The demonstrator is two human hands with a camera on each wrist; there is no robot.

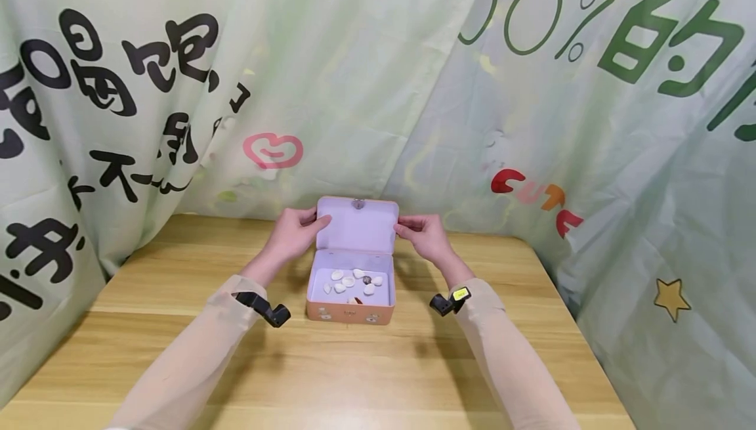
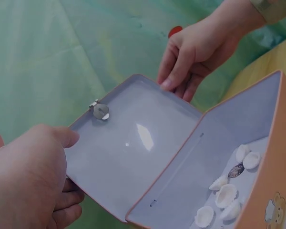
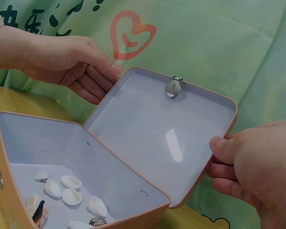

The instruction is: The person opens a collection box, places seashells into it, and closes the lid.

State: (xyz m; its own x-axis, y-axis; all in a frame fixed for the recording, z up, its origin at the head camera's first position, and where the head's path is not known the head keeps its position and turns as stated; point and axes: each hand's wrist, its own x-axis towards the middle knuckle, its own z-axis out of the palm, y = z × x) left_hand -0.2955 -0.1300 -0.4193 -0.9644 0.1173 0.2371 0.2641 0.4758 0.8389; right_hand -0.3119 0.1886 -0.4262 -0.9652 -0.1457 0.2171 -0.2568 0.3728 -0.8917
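An orange tin box (image 1: pixel 350 314) with a pale lilac inside stands on the table, its hinged lid (image 1: pixel 357 225) raised. My left hand (image 1: pixel 293 233) holds the lid's left edge, thumb on the inner side and fingers behind. At the opposite edge, my right hand (image 1: pixel 426 238) pinches the lid between thumb and fingers. Several white seashells (image 2: pixel 226 195) lie on the box floor, with a dark speckled shell (image 2: pixel 236 170) among them. A reddish-brown and black piece (image 3: pixel 38 213) lies by the front wall. The metal clasp (image 3: pixel 172 88) sits at the lid's top edge.
The wooden table (image 1: pixel 354 377) carries the box near its middle. Close behind the table's back edge hangs a pale green printed curtain (image 1: pixel 342 88), which also runs down both sides. Each wrist wears a small black camera, such as the left camera (image 1: pixel 262 308).
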